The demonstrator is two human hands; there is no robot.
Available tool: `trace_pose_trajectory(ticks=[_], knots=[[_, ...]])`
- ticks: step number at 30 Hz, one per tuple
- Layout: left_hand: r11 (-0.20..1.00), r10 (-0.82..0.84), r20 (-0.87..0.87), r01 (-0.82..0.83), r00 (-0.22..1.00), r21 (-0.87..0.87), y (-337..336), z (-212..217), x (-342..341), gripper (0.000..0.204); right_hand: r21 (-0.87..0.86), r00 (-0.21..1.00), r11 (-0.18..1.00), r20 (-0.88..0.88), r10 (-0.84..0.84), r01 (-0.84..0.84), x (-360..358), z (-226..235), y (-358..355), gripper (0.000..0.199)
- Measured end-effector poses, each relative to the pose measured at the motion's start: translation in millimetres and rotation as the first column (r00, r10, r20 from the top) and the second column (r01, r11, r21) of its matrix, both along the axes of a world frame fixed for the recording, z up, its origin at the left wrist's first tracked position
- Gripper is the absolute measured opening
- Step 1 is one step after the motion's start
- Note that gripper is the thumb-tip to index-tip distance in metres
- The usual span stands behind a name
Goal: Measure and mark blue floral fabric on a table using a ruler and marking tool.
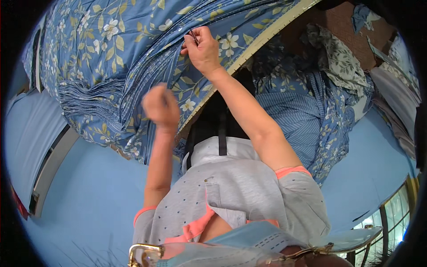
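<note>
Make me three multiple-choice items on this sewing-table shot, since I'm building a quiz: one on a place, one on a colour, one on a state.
1. Where is the right hand?
A. On the floral fabric near the table edge
B. On the floor
C. In a pocket

2. What is the fabric's main colour?
A. Red
B. Blue
C. Black

3. How is the left hand?
A. Flat and spread
B. Closed in a fist
C. Out of view

Answers:
1 A: the right hand pinches the floral fabric beside the pale table edge.
2 B: the cloth is blue with pale flowers and leaves.
3 B: the left hand is curled shut above the fabric's folded layers; what it grips, if anything, cannot be told.
</note>
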State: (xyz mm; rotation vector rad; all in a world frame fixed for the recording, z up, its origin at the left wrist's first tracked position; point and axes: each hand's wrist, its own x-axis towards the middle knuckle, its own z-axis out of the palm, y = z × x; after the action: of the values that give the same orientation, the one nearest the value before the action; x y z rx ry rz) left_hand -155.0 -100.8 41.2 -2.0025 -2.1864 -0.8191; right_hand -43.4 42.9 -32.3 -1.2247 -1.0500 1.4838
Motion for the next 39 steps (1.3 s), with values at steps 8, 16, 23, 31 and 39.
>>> trace_pose_trajectory(ticks=[8, 16, 23, 31, 39], knots=[[0.933, -0.039, -0.230, -0.047, 0.973, -0.358, 35, -49, 12, 0.068, 0.095, 0.991, 0.991, 0.100, 0.087, -0.097, 3, 8, -4, 0.019], [0.949, -0.205, -0.098, 0.173, 0.974, -0.262, 52, -45, -41, 0.049, 0.043, 0.880, 0.942, 0.343, -0.327, 0.333, 88, -11, -16, 0.019], [0.957, -0.144, 0.201, 0.188, 0.969, -0.222, 56, -45, -50, 0.042, -0.085, 0.809, 0.894, 0.468, -0.354, 0.441, 129, -19, 14, 0.022], [0.973, -0.163, 0.238, 0.196, 0.957, -0.124, 55, -54, -64, 0.029, 0.080, 0.702, 0.960, 0.666, -0.252, 0.268, 133, -42, 0, 0.028], [0.965, -0.127, 0.292, 0.187, 0.948, -0.186, 58, -37, -52, 0.028, -0.027, 0.687, 0.986, 0.721, -0.093, 0.162, 150, -58, 3, 0.038]])
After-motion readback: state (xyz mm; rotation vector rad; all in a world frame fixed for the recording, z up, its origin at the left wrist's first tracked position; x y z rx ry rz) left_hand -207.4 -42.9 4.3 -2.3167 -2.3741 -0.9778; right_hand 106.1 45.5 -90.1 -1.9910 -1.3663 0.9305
